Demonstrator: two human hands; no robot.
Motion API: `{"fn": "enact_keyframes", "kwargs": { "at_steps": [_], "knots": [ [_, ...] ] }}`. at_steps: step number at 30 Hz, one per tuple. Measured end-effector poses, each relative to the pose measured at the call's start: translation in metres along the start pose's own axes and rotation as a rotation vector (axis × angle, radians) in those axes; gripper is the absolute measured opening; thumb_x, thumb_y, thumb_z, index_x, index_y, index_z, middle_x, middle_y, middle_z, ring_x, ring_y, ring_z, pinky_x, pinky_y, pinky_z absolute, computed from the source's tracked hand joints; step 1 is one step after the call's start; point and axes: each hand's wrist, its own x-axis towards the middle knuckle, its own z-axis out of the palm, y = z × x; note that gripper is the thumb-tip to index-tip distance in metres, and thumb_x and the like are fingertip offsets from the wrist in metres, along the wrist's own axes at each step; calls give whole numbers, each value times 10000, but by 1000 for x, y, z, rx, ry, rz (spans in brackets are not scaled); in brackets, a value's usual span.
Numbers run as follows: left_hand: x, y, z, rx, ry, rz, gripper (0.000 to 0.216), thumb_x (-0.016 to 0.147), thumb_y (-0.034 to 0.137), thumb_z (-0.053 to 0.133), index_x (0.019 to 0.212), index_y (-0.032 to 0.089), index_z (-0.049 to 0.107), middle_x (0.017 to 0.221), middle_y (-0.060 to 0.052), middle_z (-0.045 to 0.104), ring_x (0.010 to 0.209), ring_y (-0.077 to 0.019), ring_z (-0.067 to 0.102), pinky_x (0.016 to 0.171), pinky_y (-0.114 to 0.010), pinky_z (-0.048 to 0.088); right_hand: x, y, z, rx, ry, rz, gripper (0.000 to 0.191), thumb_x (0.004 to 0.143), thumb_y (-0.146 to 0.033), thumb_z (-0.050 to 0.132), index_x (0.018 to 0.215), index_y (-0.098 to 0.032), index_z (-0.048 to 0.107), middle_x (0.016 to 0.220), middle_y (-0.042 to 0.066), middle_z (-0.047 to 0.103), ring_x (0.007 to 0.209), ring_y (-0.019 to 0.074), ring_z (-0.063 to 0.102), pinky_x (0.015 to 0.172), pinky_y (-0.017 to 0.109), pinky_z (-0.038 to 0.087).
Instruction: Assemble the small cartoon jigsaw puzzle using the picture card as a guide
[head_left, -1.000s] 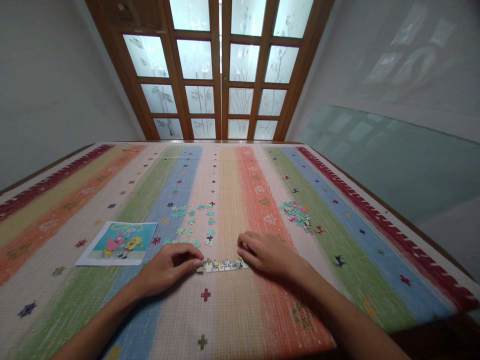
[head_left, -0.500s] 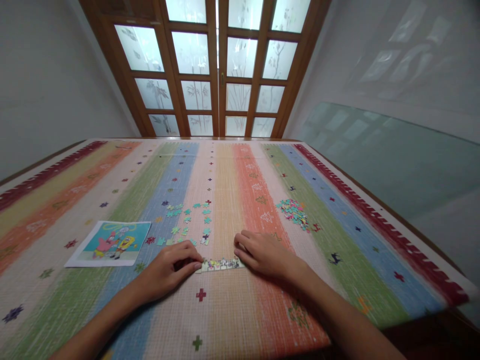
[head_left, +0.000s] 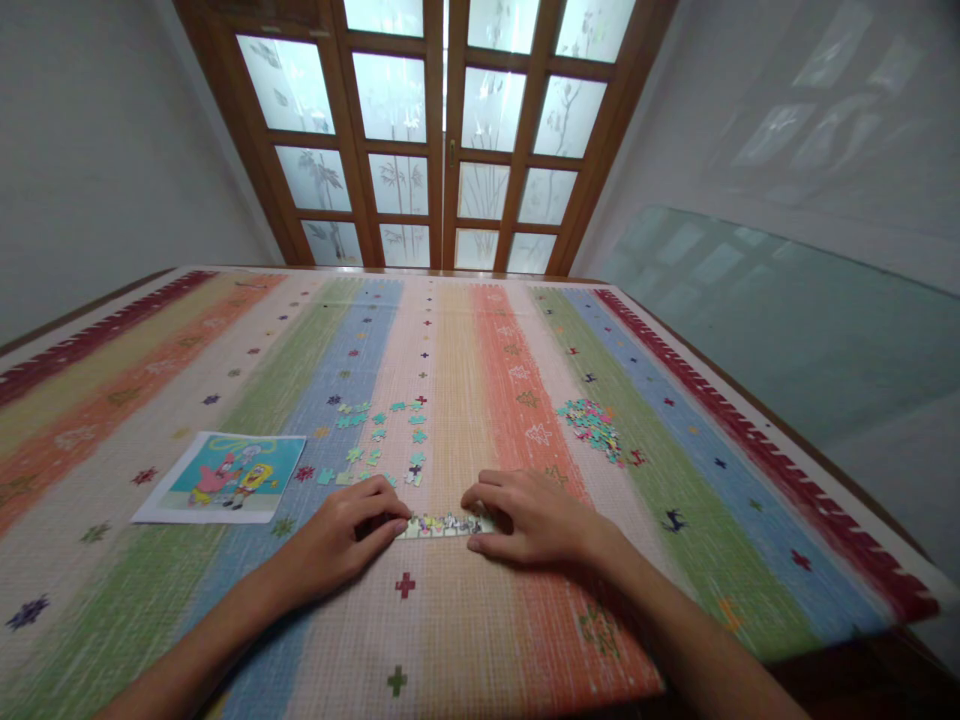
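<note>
A narrow strip of joined jigsaw puzzle pieces (head_left: 442, 525) lies flat on the cloth in front of me. My left hand (head_left: 356, 530) is closed, its thumb and fingertips pinching the strip's left end. At the other end my right hand (head_left: 529, 518) spans the strip, thumb at the near edge and fingers at the far edge. The part under the right fingers is hidden. Just beyond the hands, loose teal puzzle pieces (head_left: 418, 437) are spread out singly. A heap of mixed puzzle pieces (head_left: 592, 428) lies farther right.
A printed cartoon picture (head_left: 234, 480) lies flat left of my left hand. Everything rests on a table with a striped, patterned tablecloth (head_left: 457, 640). A pale glass panel (head_left: 787, 310) leans by the right wall. Wooden doors with frosted panes (head_left: 405, 190) stand behind the table.
My right hand has changed its hold: the thumb has come apart from the fingers, now at the strip's near edge. My left hand stays at the left end. The view has shifted slightly.
</note>
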Motion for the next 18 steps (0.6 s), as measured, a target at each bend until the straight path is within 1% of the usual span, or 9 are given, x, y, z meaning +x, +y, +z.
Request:
{"fn": "enact_keyframes", "kwargs": {
  "at_steps": [5, 10, 18],
  "knots": [
    [-2, 1, 0, 10, 6, 50, 211, 1025, 262, 510, 965, 223, 709, 926, -37, 655, 850, -171, 621, 785, -297, 495, 2, 4, 5, 21, 26, -6, 196, 914, -337, 696, 1060, -209, 721, 986, 54, 706, 783, 164, 579, 651, 298, 347],
    [-5, -2, -1, 2, -4, 112, 211, 1029, 217, 491, 1018, 221, 702, 962, -39, 651, 874, -163, 632, 798, -283, 506, 4, 6, 11, 36, 53, -40, 180, 924, -323, 680, 1053, -209, 730, 950, 46, 701, 786, 160, 577, 669, 292, 355],
    [-7, -3, -2, 18, -29, 138, 224, 1032, 195, 472, 1041, 218, 694, 976, -46, 653, 884, -163, 640, 817, -280, 518, 7, -3, 16, 42, 78, -25, 152, 945, -301, 633, 999, -200, 733, 940, 59, 715, 785, 161, 592, 687, 293, 369]
  ]
}}
